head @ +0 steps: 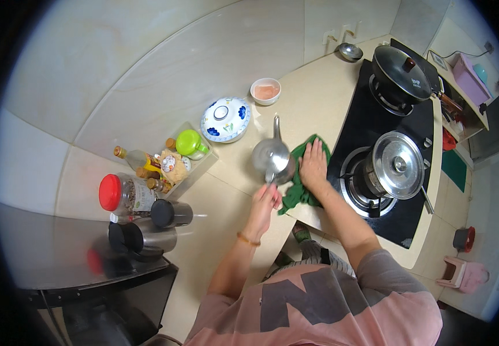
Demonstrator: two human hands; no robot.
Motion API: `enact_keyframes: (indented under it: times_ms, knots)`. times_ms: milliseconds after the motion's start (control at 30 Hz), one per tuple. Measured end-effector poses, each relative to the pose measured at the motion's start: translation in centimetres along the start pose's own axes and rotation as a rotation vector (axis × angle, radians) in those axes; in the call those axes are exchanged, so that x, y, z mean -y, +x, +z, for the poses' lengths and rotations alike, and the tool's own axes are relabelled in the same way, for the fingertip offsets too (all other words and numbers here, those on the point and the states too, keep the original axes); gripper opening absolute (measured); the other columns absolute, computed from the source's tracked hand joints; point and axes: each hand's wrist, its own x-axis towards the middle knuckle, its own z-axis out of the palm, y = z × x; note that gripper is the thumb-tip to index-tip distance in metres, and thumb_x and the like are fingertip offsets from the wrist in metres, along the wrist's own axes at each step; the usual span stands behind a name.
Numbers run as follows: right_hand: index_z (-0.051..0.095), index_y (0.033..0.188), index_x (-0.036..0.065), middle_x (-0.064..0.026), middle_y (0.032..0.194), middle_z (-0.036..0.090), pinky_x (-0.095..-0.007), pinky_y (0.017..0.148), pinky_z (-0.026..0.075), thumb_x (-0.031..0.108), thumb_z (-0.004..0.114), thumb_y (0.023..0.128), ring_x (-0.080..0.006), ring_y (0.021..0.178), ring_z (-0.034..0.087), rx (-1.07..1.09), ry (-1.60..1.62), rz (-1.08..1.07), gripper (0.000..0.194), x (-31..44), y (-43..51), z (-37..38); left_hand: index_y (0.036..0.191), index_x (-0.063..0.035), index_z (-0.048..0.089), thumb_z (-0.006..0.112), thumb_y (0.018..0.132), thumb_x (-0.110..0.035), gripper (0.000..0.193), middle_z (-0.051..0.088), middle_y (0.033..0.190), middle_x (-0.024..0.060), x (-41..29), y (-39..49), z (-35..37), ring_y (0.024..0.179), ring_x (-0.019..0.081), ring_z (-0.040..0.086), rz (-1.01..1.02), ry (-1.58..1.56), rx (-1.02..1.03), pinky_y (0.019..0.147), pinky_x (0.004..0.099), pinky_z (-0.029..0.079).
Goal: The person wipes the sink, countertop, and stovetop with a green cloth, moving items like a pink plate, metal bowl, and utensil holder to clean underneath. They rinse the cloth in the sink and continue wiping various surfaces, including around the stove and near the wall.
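My left hand (266,202) is closed on the near end of a shiny metal vessel (271,158), which looks blurred. A slim metal handle or spout points away from its far side. Just right of the vessel, my right hand (313,166) lies flat, palm down, on a crumpled green cloth (295,194) on the beige counter. Beyond the vessel are a lidded white bowl with blue flowers (232,116) and a small white bowl (266,101) with something pale pink in it.
At right, a black gas hob (357,116) carries a lidded wok (398,75) and a lidded metal pot (396,168). A metal ladle (351,52) lies near the wall. Leftward stand a bin of bottles (197,171), a red-lidded jar (124,194) and dark-lidded containers (171,213).
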Motion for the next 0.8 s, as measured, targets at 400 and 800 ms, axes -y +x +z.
enact_keyframes:
  times_ms: [400, 800]
  knots:
    - [0.036, 0.142, 0.001, -0.0247, 0.151, 0.027, -0.0538, 0.112, 0.020, 0.044, 0.042, 0.095, -0.0415, 0.141, 0.020, -0.039, -0.085, 0.141, 0.065, 9.9, 9.3, 3.2, 0.071, -0.0101, 0.040, 0.044, 0.099, -0.014, 0.029, 0.039, 0.070, -0.0001, 1.7, -15.4, -7.6, 0.069, 0.0134, 0.042, 0.111, 0.032, -0.369, 0.064, 0.0266, 0.035]
    - [0.045, 0.138, 0.017, -0.0123, 0.149, 0.034, -0.0555, 0.109, 0.027, 0.036, 0.052, 0.092, -0.0326, 0.140, 0.026, 0.250, 0.141, -0.800, 0.050, 14.3, -3.1, 2.1, 0.073, -0.0087, 0.043, 0.045, 0.099, -0.017, 0.028, 0.044, 0.069, 0.0016, 1.9, -12.6, -8.9, 0.065, 0.0120, 0.041, 0.161, -0.110, -0.439, 0.061, 0.0256, 0.034]
